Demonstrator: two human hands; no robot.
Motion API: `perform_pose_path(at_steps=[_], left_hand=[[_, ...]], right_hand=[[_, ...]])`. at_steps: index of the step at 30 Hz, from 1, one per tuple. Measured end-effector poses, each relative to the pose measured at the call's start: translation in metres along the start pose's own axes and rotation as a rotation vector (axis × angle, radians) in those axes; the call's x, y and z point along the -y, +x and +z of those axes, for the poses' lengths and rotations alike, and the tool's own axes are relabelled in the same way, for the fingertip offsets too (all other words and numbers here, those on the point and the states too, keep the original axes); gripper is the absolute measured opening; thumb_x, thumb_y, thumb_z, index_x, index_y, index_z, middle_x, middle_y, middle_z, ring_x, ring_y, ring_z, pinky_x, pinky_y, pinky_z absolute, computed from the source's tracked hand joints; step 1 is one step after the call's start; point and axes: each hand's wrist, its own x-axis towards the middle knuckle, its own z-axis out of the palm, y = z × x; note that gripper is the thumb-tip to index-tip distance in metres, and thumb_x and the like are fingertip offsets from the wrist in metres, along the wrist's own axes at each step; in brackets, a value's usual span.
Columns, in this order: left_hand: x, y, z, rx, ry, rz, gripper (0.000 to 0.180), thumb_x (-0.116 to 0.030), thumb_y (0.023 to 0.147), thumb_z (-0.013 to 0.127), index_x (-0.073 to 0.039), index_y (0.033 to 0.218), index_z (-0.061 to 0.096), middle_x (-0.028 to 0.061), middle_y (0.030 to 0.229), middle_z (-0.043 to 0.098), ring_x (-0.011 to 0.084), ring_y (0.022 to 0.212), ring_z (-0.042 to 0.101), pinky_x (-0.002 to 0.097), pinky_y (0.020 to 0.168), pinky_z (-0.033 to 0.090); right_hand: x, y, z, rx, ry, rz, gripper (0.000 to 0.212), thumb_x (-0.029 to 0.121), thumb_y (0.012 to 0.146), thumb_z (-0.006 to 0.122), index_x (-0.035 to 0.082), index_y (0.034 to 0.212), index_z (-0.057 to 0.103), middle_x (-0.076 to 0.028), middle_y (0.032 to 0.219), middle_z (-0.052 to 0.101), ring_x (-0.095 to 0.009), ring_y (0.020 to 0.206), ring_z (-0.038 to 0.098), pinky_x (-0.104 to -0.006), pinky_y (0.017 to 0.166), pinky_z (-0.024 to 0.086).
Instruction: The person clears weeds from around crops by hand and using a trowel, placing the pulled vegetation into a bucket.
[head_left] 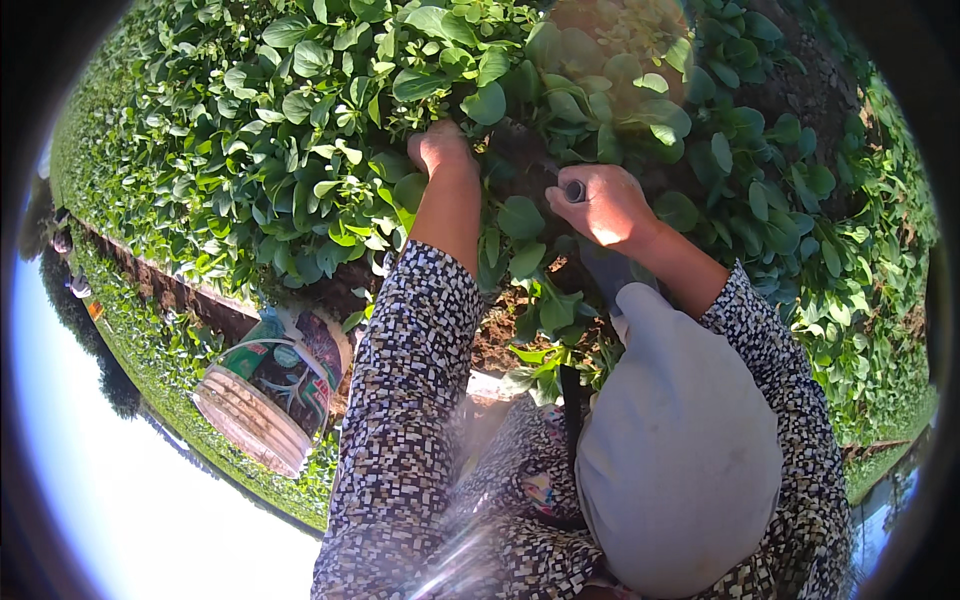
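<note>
R hand (610, 208): gripping handle (575, 190), fingers clamped round it, prob. for control. L hand (440, 148): sitting amid leaves (340, 180), fingers hidden, can't tell. Bucket (250, 418): tilting nearby.

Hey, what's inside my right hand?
Your right hand is closed around a handle: its round end shows by your thumb. The rest of the grip is covered by your hand, so I can't see it.

Leafy plants (290, 170) spread before you on both sides; a bucket (250, 420) sits left of your left sleeve (405, 390); a handle (574, 191) lies in your right fingers (602, 180).
</note>
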Motion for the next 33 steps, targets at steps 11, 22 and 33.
perform_pose_path(at_steps=[11, 22, 33], left_hand=[[0.030, 0.036, 0.056, -0.256, -1.320, -0.099, 0.034, -0.027, 0.079, 0.067, -0.013, 0.110, 0.061, 0.0041, 0.101, 0.068, 0.0192, 0.092, 0.066, 0.0315, 0.075, 0.052], [0.026, -0.006, -0.012, -0.254, 0.224, 0.127, 0.040, -0.032, 0.084, 0.063, -0.007, 0.114, 0.061, 0.0059, 0.114, 0.064, 0.0224, 0.098, 0.065, 0.0347, 0.076, 0.054], [0.024, 0.055, -0.035, -0.150, -0.753, -0.035, 0.081, -0.042, 0.067, 0.078, -0.011, 0.133, 0.044, 0.0143, 0.130, 0.053, 0.0312, 0.119, 0.052, 0.0372, 0.096, 0.047]], right_hand=[[0.009, 0.026, 0.016, 0.064, 0.004, -0.079, 0.027, 0.031, 0.080, 0.059, 0.006, 0.074, 0.064, -0.015, 0.069, 0.061, -0.037, 0.066, 0.059, -0.0428, 0.063, 0.049], [0.010, 0.033, 0.014, 0.162, 0.065, 0.109, 0.025, 0.031, 0.079, 0.060, 0.007, 0.078, 0.066, -0.015, 0.072, 0.063, -0.036, 0.073, 0.061, -0.0419, 0.067, 0.049], [0.027, 0.044, 0.021, 0.173, 0.089, 0.109, 0.025, 0.028, 0.085, 0.057, 0.005, 0.083, 0.065, -0.017, 0.082, 0.066, -0.038, 0.079, 0.062, -0.0426, 0.073, 0.050]])
